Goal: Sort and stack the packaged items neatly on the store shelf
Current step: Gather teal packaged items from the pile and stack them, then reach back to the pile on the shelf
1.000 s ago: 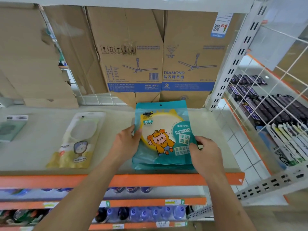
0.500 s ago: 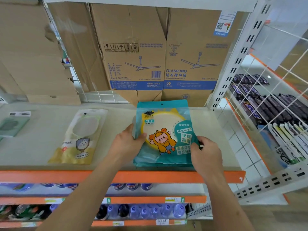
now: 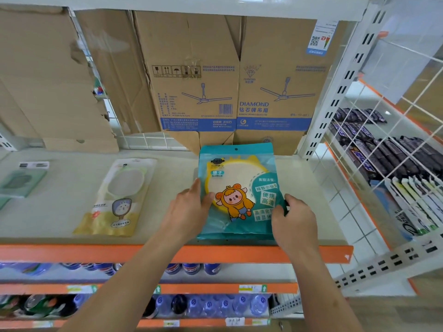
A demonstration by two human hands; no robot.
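While the person is standing at the store shelf (image 3: 60,212), both hands are holding the teal mirror package (image 3: 239,188) that is lying flat in the centre of the frame, close to the shelf's orange front edge (image 3: 96,254). The left hand (image 3: 189,209) is gripping the package's left side, its thumb (image 3: 208,198) pressing on the printed face and a finger running along the edge. The right hand (image 3: 296,226) is gripping the right side, its fingers (image 3: 288,198) curling round the edge near the lower right corner. Under the package, darker teal edges are showing along the bottom, so it is sitting on more packs of the same colour, squared up with them. Left of centre, well apart from it, a yellow package (image 3: 115,200) with a clear window is lying flat on the same shelf, and a green package (image 3: 21,183) is lying at the far left edge of the frame. Behind them, cardboard boxes (image 3: 271,80) printed with ceiling fans are filling the upper half of the frame. At the right, dark snack bars (image 3: 374,149) are lying in a white wire rack (image 3: 354,204). Along the bottom of the frame, bottles (image 3: 211,305) are standing on the lower shelves.
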